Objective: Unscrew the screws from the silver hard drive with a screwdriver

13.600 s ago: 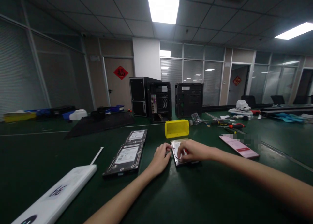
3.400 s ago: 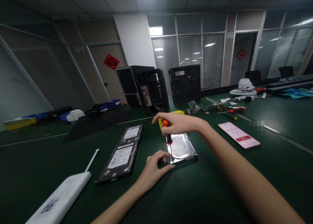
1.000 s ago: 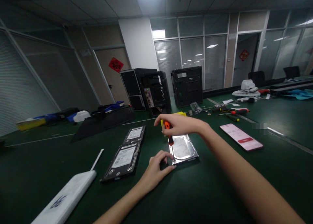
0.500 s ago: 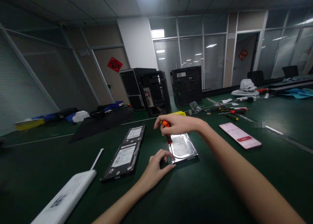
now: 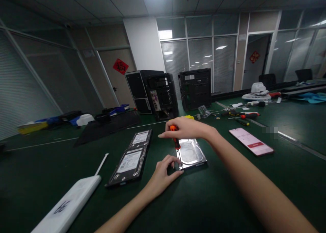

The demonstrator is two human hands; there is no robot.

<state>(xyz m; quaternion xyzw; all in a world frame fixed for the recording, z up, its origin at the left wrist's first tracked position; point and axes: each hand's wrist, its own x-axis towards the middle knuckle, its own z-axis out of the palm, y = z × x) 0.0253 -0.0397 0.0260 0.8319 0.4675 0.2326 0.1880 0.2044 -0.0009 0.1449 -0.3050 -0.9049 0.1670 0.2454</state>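
Observation:
A shiny silver hard drive point(image 5: 190, 154) lies on the green table point(image 5: 209, 199) in front of me. My right hand point(image 5: 187, 128) is closed round the top of a small orange-and-black screwdriver point(image 5: 175, 139), which stands upright with its tip on the drive's near-left part. My left hand point(image 5: 165, 172) is curled at the drive's near-left corner, thumb and fingers pinching the edge. A yellow bin point(image 5: 188, 117) is mostly hidden behind my right hand.
Two more hard drives point(image 5: 130, 162) point(image 5: 141, 138) lie to the left, and a white router point(image 5: 66, 205) at the near left. A phone point(image 5: 251, 146) lies to the right. Screwdrivers point(image 5: 241, 115) and two black computer cases point(image 5: 195, 88) point(image 5: 152, 94) stand further back.
My right hand's fingers have shifted on the screwdriver's top, with the forefinger now stretched out to the left. The left hand and the drive have stayed put.

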